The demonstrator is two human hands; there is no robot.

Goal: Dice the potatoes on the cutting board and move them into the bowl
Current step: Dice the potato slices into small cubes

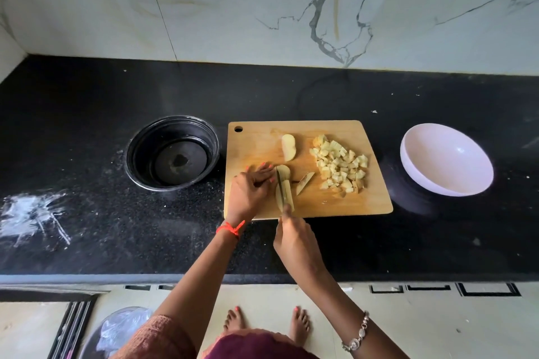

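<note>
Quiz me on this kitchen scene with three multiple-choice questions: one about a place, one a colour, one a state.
1. Where is the white bowl? A on the cutting board; B left of it; C right of it.
2. The thread on the left wrist is: A orange-red; B blue; C green.
3. The right hand is: A resting open; B gripping the knife; C lifting the bowl.
Answers: 1 C: it sits on the counter beyond the board's right edge. 2 A: the thread reads orange-red. 3 B: it holds the knife, blade in a potato piece.

Bowl point(446, 159) right of cutting board point(309, 204)
</note>
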